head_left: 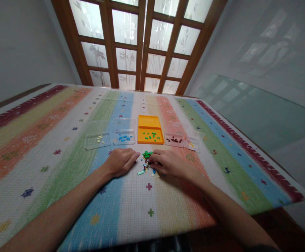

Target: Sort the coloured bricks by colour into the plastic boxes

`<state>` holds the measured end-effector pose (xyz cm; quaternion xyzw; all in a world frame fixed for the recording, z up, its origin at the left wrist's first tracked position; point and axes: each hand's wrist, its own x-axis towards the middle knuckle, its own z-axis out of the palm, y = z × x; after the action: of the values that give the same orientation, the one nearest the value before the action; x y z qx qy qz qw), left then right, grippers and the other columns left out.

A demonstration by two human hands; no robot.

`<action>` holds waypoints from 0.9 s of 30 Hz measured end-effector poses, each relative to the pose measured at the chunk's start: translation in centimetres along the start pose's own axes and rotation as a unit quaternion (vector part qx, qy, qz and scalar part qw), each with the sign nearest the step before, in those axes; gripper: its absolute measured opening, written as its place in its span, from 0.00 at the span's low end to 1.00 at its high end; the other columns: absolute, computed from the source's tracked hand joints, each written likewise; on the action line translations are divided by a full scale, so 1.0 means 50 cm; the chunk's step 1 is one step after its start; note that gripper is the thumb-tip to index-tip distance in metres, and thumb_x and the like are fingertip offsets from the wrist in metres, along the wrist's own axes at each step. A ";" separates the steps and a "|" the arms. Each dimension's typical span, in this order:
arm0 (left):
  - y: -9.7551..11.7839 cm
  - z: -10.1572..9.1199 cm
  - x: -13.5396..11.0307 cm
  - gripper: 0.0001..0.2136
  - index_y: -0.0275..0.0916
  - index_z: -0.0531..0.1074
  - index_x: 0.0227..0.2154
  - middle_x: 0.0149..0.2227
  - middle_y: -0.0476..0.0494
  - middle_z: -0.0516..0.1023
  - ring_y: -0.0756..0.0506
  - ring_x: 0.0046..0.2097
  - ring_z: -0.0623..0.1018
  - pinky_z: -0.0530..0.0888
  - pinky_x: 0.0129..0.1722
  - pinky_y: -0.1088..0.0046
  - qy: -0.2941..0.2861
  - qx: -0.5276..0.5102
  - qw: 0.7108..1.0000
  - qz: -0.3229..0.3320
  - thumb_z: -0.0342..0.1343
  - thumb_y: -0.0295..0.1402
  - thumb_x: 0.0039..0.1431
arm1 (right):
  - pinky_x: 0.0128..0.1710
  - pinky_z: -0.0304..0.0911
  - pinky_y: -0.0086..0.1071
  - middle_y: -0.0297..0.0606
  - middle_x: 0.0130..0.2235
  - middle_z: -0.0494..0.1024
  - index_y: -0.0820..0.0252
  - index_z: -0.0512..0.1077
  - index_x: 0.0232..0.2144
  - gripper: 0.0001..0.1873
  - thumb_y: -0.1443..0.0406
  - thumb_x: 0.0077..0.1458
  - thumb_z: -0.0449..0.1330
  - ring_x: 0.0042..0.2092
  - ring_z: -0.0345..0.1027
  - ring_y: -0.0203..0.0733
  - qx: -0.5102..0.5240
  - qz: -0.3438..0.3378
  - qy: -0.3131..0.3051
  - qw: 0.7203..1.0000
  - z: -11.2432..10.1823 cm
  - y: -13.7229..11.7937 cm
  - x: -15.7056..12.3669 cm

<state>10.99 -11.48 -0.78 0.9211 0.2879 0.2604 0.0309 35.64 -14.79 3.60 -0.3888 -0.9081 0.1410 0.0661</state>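
A small pile of tiny coloured bricks (146,158) lies on the striped table mat (63,147), between my two hands. My left hand (121,161) rests palm down just left of the pile, fingers loosely curled and pointing at it, holding nothing that I can see. My right hand (168,163) lies on the pile's right side with its fingertips curled into the bricks; what they pinch is too small to make out. Green bricks top the pile, with blue, teal and yellow ones scattered at its near edge.
Behind the pile stands a row of small containers: a clear box with yellow bits (97,140), a clear box with blue bricks (124,136), an orange tray with green bricks (150,130), a clear box with dark bricks (174,140) and another clear box (194,142). The table's right edge drops off nearby.
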 end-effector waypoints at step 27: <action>-0.002 0.003 -0.002 0.23 0.38 0.69 0.26 0.23 0.48 0.71 0.48 0.25 0.69 0.65 0.27 0.72 0.004 0.003 1.000 0.007 0.37 0.35 0.76 | 0.31 0.54 0.33 0.44 0.39 0.76 0.62 0.71 0.38 0.06 0.74 0.60 0.56 0.35 0.67 0.41 -0.071 0.040 0.043 0.996 0.055 -0.011 -0.010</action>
<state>10.91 -11.43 -0.98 0.9219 0.2826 0.2637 0.0257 34.95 -16.07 1.13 -0.4345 -0.8957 0.0622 0.0717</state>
